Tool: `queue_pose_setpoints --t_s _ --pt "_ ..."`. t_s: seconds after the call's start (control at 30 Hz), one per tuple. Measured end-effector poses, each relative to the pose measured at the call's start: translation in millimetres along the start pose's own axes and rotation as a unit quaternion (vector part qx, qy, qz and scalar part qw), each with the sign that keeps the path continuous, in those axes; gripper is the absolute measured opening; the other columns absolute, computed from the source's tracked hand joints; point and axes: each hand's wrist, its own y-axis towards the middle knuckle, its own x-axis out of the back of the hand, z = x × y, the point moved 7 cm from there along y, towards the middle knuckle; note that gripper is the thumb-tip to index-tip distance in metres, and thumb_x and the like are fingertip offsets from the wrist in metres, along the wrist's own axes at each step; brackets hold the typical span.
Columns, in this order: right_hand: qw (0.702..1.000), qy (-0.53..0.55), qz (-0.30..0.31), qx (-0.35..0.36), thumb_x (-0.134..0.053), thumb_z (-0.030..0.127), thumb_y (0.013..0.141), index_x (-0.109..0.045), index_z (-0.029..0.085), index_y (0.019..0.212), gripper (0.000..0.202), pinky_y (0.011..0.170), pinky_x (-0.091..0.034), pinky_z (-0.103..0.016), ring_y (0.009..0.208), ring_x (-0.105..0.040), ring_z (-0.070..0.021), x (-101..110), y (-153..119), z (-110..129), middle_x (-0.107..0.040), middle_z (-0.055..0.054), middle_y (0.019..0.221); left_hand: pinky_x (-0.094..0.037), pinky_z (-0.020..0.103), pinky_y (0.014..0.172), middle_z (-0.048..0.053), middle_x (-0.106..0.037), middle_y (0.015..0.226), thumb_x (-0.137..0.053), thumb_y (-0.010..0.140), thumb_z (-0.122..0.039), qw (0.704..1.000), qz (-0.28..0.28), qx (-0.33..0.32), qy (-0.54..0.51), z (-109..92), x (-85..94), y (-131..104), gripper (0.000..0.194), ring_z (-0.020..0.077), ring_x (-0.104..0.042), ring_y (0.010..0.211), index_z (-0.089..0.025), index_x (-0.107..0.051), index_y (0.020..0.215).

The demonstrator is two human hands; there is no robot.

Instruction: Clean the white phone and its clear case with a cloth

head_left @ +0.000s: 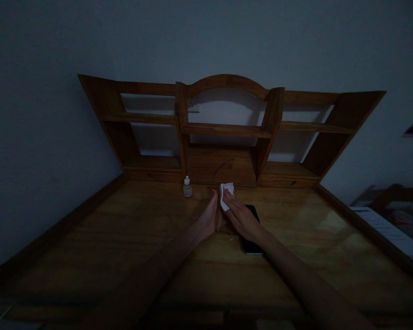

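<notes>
Between my two hands a thin brown object (217, 217) stands upright on the wooden desk (124, 238); the dim light hides what it is. My left hand (208, 217) holds it from the left side, fingers pointing away from me. On its right side my right hand (240, 214) presses a folded white cloth or tissue (226, 189) near the top. A dark flat device with a black screen (251, 246) lies on the desk, partly beneath my right hand and wrist. Left of my hands stands a small clear bottle with a white cap (187, 189).
A wooden shelf unit (227, 131) with small drawers stands along the back of the desk, against the wall. Raised wooden edges (365, 229) run down both sides. Beyond the right edge lies a white flat surface (388, 229) beside some dark, unclear items.
</notes>
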Motion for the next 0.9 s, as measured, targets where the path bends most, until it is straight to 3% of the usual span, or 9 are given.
queue_pose_setpoints --t_s 0.17,0.33,0.57,0.9 --pt "1.000 0.007 0.021 0.010 -0.033 0.025 0.103 -0.017 0.030 0.155 0.055 0.122 -0.025 -0.050 0.149 -0.017 -0.0208 -2 1 7 -0.018 0.000 0.162 -0.048 0.035 0.099 0.011 -0.068 0.116 -0.047 0.096 -0.049 0.997 -0.006 -0.063 -0.042 -10 -1.6 4 0.047 0.0226 -0.063 0.110 -0.017 -0.061 0.128" --pt "0.999 0.012 0.046 0.013 -0.035 0.024 0.103 -0.023 0.029 0.154 0.053 0.121 -0.025 -0.049 0.148 -0.021 -0.0202 -6 0 12 -0.024 -0.001 0.160 -0.050 0.038 0.097 0.008 -0.068 0.117 -0.043 0.098 -0.047 0.993 -0.051 -0.099 -0.044 -23 -2.6 2 0.047 0.0216 -0.065 0.105 -0.027 -0.051 0.139" --pt "0.997 0.011 0.059 0.039 -0.037 0.021 0.101 -0.028 0.028 0.153 0.053 0.120 -0.026 -0.051 0.145 -0.032 -0.0198 -4 1 21 -0.033 -0.004 0.157 -0.052 0.042 0.090 0.009 -0.066 0.117 -0.037 0.096 -0.058 0.993 -0.081 -0.081 -0.037 -25 -2.0 -3 0.058 0.0240 -0.066 0.100 -0.032 -0.039 0.147" --pt "0.990 0.096 0.084 0.062 -0.042 0.023 0.101 -0.049 0.029 0.143 0.043 0.118 -0.034 -0.043 0.139 -0.042 -0.0193 2 -1 29 -0.049 -0.001 0.147 -0.055 0.042 0.084 0.009 -0.066 0.116 -0.042 0.094 -0.058 0.995 -0.064 -0.067 -0.034 -24 11.6 -2 0.058 0.0247 -0.067 0.099 -0.034 -0.038 0.147"
